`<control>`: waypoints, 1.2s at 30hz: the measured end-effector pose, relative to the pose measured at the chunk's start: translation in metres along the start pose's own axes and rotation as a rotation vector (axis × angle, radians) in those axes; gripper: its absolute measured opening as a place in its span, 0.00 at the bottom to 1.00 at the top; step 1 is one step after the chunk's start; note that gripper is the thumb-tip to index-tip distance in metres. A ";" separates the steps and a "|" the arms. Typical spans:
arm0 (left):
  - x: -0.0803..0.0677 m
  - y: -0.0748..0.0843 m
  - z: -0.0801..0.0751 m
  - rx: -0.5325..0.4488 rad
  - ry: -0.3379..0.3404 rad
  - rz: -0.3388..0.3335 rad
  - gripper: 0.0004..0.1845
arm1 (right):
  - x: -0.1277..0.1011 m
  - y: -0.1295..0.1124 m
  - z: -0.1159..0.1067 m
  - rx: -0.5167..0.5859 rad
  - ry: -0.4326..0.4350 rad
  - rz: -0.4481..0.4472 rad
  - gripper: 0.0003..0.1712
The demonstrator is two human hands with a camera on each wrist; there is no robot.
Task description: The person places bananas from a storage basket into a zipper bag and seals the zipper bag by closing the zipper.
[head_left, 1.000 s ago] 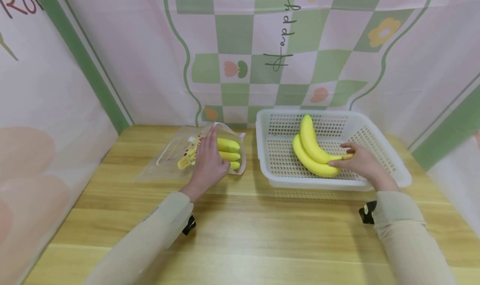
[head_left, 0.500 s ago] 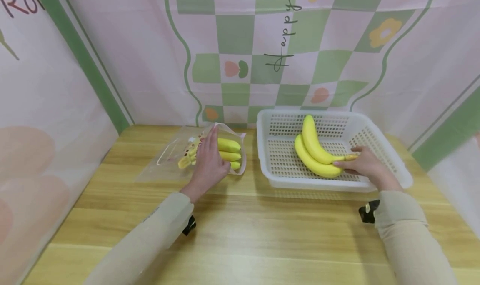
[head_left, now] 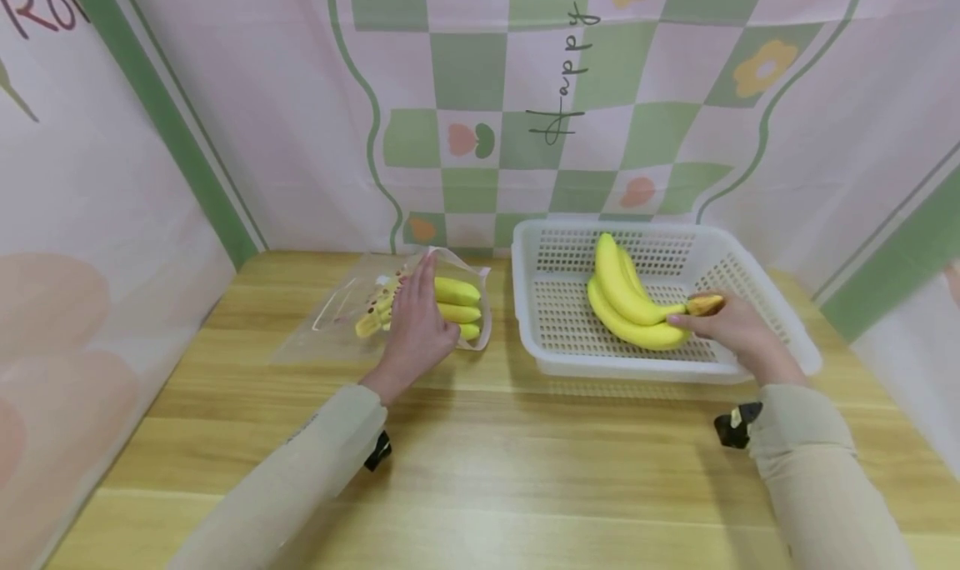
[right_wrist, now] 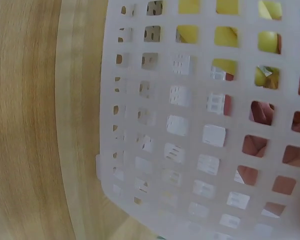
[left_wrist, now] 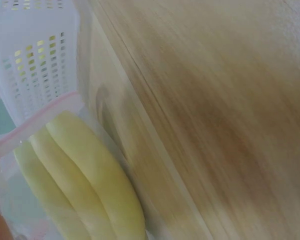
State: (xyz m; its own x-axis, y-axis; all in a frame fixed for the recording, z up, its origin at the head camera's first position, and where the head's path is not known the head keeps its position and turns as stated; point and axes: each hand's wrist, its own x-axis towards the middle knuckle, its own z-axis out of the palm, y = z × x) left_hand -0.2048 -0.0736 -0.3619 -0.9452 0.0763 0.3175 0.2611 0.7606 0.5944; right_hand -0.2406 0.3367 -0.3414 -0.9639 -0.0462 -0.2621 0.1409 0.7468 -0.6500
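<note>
In the head view a bunch of yellow bananas point(head_left: 628, 295) lies inside a white perforated basket point(head_left: 675, 368). My right hand point(head_left: 738, 332) reaches over the basket's right part and grips the bunch by its brown stem end. Through the basket's holes, the right wrist view shows bits of that hand and yellow fruit. To the left, a clear plastic bag point(head_left: 341, 312) with a pink-edged mouth contains more bananas point(head_left: 459, 310). My left hand point(head_left: 420, 320) rests on this bag with straight fingers, the thumb near the bananas. The bagged bananas point(left_wrist: 85, 175) show close up in the left wrist view.
Both the bag and basket stand on a wooden table point(head_left: 480, 470), near its back edge. Behind hangs a checked cloth point(head_left: 540, 137) with printed flowers and lettering. The basket's raised rim surrounds the loose bunch.
The bunch in the basket has turned so that another banana shows behind, and its brown stem is more visible. My right hand has shifted slightly right. The left hand stays on the bag.
</note>
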 end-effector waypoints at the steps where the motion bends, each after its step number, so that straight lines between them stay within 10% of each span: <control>1: 0.000 0.000 0.000 -0.001 0.001 -0.002 0.53 | 0.000 0.000 0.000 -0.013 0.000 0.001 0.50; 13: -0.001 -0.002 0.000 -0.003 -0.001 0.003 0.52 | 0.002 -0.002 0.001 -0.015 -0.069 -0.019 0.37; 36: -0.001 -0.004 0.000 0.003 0.009 0.019 0.53 | 0.000 -0.008 -0.001 0.040 -0.049 -0.040 0.42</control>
State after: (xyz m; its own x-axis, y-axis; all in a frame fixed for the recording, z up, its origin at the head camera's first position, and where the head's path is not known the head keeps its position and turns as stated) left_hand -0.2053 -0.0762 -0.3647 -0.9383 0.0846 0.3353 0.2782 0.7609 0.5863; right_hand -0.2419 0.3320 -0.3354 -0.9568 -0.1085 -0.2697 0.1127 0.7168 -0.6881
